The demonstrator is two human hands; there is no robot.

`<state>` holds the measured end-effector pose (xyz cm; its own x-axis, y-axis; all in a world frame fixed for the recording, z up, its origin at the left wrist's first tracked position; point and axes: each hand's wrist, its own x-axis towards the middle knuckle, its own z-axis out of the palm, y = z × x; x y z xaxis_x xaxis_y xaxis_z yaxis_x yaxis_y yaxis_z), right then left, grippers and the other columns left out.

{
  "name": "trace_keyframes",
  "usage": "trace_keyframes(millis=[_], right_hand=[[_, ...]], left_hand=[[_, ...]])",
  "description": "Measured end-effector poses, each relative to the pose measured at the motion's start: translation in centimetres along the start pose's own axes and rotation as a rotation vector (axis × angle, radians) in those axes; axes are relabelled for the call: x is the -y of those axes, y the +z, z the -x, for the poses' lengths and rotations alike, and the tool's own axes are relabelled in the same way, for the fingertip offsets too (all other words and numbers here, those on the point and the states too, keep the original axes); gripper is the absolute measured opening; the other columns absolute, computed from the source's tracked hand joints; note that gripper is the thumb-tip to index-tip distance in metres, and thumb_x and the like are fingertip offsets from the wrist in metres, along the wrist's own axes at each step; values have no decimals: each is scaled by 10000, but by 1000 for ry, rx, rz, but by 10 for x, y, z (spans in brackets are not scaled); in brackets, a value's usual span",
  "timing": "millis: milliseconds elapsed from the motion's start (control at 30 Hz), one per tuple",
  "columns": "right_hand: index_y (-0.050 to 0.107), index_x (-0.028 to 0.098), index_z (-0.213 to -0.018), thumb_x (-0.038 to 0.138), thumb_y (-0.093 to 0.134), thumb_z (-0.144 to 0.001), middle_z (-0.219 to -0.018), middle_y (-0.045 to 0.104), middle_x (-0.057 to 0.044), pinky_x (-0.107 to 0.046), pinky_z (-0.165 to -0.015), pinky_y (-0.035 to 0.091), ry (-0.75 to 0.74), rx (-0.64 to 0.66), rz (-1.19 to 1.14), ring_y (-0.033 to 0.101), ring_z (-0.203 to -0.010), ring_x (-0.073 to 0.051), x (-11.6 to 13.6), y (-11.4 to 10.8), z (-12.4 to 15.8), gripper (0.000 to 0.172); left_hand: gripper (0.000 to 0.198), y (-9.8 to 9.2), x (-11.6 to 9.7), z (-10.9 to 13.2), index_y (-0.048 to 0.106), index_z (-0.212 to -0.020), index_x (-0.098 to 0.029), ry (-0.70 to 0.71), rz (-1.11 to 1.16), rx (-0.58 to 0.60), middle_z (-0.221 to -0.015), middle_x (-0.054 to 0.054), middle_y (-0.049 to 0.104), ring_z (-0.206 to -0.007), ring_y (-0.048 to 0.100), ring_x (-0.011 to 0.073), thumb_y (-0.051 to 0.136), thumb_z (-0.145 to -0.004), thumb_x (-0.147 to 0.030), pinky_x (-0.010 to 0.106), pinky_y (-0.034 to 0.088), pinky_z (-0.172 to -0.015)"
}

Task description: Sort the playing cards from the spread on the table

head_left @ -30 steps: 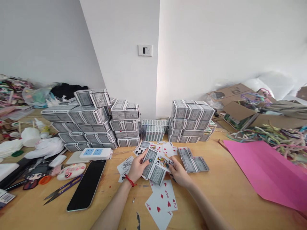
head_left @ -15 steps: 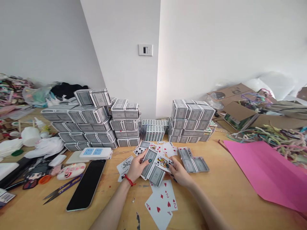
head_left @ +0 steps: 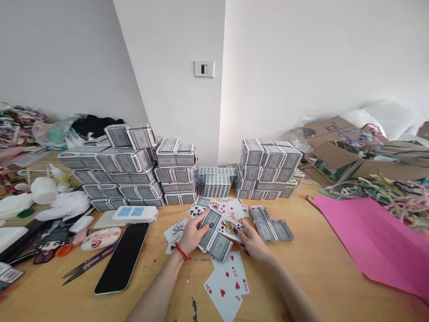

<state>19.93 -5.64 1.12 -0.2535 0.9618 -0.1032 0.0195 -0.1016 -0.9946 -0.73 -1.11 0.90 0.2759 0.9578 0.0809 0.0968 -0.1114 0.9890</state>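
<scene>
My left hand [head_left: 192, 235], with a red string at the wrist, grips a stack of face-down playing cards [head_left: 210, 222] over the wooden table [head_left: 301, 277]. My right hand [head_left: 252, 241] pinches a face-up court card [head_left: 229, 226] at the stack's right edge. Another face-down card [head_left: 220, 247] sticks out below the stack. Face-up red cards [head_left: 225, 286], an ace and a two of hearts among them, lie just in front of my hands. More loose cards [head_left: 231, 207] lie spread behind my hands.
Stacks of grey card boxes [head_left: 127, 167] stand at the back left, with a second block [head_left: 268, 167] at the back right. A flattened open box [head_left: 271, 228] lies right of my hands. A black phone [head_left: 122, 257], scissors [head_left: 87, 264], a power strip [head_left: 134, 213], pink paper [head_left: 372, 241].
Both hands stay in place. The court card in my right hand has shifted slightly against the stack.
</scene>
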Motion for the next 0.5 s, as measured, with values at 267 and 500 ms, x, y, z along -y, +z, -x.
trace_keyframes(millis=[267, 500], right_hand=[[311, 225, -756, 439, 431, -782, -548, 349, 76, -184, -354, 235, -14, -24, 19, 292, -394, -61, -4, 1, -2, 247], [325, 222, -777, 432, 424, -785, -554, 363, 75, -183, -365, 240, -22, -36, 20, 301, -401, -62, -5, 1, -2, 232]], left_hand=[[552, 2, 4, 0, 428, -1224, -170, 0, -18, 0, -1285, 37, 429, -1176, 391, 203, 566, -693, -232, 344, 281, -1015], [551, 4, 3, 2, 413, -1235, -188, 50, -25, 16, -1278, 33, 435, -1171, 398, 206, 561, -708, -247, 353, 288, -1013]])
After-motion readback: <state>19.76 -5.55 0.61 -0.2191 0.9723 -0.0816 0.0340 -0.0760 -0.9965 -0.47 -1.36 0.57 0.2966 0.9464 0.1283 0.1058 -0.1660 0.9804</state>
